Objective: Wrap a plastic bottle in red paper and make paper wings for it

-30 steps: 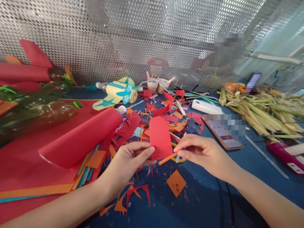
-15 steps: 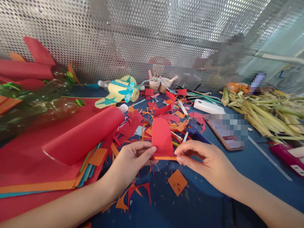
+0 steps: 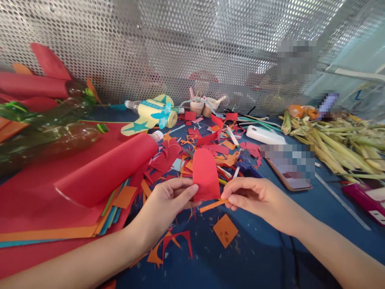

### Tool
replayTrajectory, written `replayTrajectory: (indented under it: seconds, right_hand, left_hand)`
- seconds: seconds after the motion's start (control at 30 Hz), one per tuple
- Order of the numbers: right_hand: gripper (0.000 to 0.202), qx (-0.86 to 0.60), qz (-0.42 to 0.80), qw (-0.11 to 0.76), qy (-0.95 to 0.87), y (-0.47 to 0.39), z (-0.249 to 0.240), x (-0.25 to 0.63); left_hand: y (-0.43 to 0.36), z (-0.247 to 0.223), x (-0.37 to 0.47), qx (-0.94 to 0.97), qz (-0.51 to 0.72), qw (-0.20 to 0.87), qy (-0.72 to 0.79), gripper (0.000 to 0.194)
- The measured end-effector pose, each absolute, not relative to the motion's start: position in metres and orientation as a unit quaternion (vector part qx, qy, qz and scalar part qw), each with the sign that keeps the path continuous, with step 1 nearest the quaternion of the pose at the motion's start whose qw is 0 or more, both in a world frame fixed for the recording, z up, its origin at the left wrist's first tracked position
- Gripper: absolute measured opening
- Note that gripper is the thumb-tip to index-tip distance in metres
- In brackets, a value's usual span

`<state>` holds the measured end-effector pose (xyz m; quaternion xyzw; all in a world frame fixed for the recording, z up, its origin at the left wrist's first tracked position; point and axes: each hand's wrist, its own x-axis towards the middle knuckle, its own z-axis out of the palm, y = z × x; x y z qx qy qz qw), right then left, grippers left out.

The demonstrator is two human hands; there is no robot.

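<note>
My left hand [image 3: 173, 198] pinches the left edge of a red paper piece [image 3: 206, 174] with a rounded top. Between the thumb and fingers of my right hand [image 3: 251, 196] is a narrow orange paper strip [image 3: 212, 206]. The strip slants just below the red piece's straight bottom edge, its left end free. On the blue table beneath lies an orange paper square [image 3: 225, 230]. Red and orange cut scraps [image 3: 177, 243] are scattered around both hands. To the left, a bottle wrapped in red paper [image 3: 106, 170] lies on its side.
Coloured paper sheets [image 3: 51, 233] are stacked at left beside green plastic bottles [image 3: 54, 144]. A yellow paper-covered bottle [image 3: 153, 114] lies farther back. At right are a blue glue gun [image 3: 246, 164], a phone [image 3: 290, 174], a white device [image 3: 264, 135] and dried husks [image 3: 339, 144].
The orange strip has come away from the red piece's bottom edge; its left end has dropped lower. My right hand still grips it, and my left hand has stayed in place.
</note>
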<state>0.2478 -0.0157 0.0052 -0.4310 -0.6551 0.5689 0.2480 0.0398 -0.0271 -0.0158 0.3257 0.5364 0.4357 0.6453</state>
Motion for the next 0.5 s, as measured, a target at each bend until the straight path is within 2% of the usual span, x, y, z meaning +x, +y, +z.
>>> replayTrajectory:
  seconds: [0.13,0.37,0.5]
  right_hand:
    - [0.008,-0.406,0.571,0.276,-0.658,-0.014,0.0044,0.2498]
    - [0.004,-0.429,0.563,0.253,-0.66,-0.0089,0.0012,0.2462]
    - [0.004,-0.438,0.525,0.276,-0.676,-0.0143,-0.0006,0.2426]
  left_hand:
    - [-0.0265,-0.0168,0.0393,0.325,0.444,0.633,0.544,0.022]
    - [-0.027,-0.0179,0.0392,0.33,0.443,0.632,0.544,0.02]
    - [-0.0283,-0.0186,0.0394,0.316,0.451,0.644,0.532,0.022]
